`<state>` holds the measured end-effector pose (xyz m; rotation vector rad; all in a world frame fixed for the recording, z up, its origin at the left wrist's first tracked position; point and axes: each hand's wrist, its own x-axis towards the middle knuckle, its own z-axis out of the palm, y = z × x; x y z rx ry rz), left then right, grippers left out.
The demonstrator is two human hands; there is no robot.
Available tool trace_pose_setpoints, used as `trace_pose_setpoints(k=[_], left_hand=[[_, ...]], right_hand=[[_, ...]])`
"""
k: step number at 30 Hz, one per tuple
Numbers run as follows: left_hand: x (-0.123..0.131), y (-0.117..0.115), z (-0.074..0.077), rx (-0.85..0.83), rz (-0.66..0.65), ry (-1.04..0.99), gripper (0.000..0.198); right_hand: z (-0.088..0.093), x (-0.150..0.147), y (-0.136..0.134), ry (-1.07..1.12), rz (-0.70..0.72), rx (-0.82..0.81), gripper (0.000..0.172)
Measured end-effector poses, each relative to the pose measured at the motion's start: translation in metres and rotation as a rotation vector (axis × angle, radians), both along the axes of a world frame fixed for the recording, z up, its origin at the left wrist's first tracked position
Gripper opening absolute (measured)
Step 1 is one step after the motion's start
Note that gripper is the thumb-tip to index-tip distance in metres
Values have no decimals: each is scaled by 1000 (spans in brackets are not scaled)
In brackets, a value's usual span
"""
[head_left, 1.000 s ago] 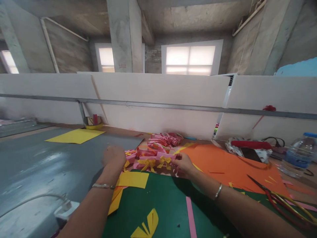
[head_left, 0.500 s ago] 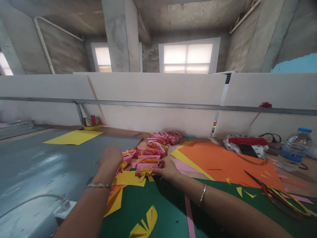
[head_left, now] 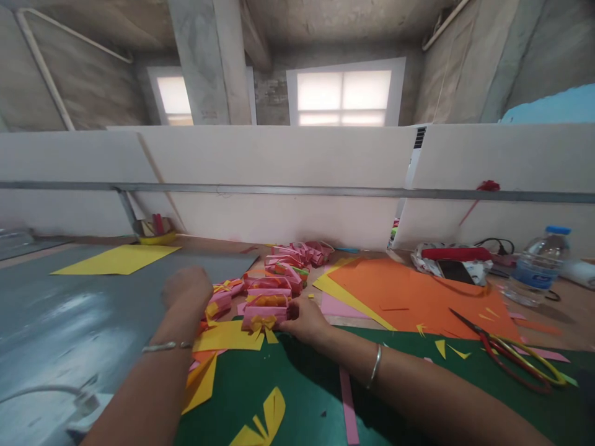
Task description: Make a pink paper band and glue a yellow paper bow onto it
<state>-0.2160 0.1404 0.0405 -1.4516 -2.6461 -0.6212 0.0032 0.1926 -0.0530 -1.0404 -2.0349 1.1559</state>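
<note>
My right hand (head_left: pixel 307 319) grips the right end of a small pink paper basket (head_left: pixel 264 317), thumb and fingers at its side. This basket has yellow paper inside and a yellow bow on its front. To the left, my left hand (head_left: pixel 188 288) is raised beside another pink paper basket (head_left: pixel 222 302) with yellow trim. Its fingers are turned away and smeared, so what they hold is hidden. Behind both, several more pink paper baskets (head_left: pixel 302 254) stand in a row. Yellow paper pieces (head_left: pixel 230 336) lie in front, and a cut yellow paper shape (head_left: pixel 274 402) is nearer me.
Orange sheets (head_left: pixel 418 297) lie right of the baskets, with scissors (head_left: pixel 511 353) over their edge. A water bottle (head_left: pixel 539 266) and a phone (head_left: pixel 455 271) are at the right. A yellow sheet (head_left: pixel 116 260) lies at the left. A pink strip (head_left: pixel 348 406) crosses the green mat (head_left: pixel 307 384).
My left hand has moved left, away from the baskets, showing more of the one beside it. My right hand stays on its basket. The whole view has shifted slightly.
</note>
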Motion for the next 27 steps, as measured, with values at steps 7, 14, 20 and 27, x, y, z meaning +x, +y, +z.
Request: trace_pose_setpoints(k=[7, 14, 20, 27], left_hand=[[16, -9, 4, -185, 99, 98, 31], [44, -19, 40, -52, -21, 287, 32], [85, -50, 64, 87, -103, 318, 36], [127, -124, 2, 27, -252, 162, 35]], right_hand=[[3, 6, -3, -60, -23, 31, 36], [8, 21, -5, -170, -59, 141, 24], [34, 49, -43, -208, 272, 370, 25], [24, 46, -81, -310, 423, 387, 46]])
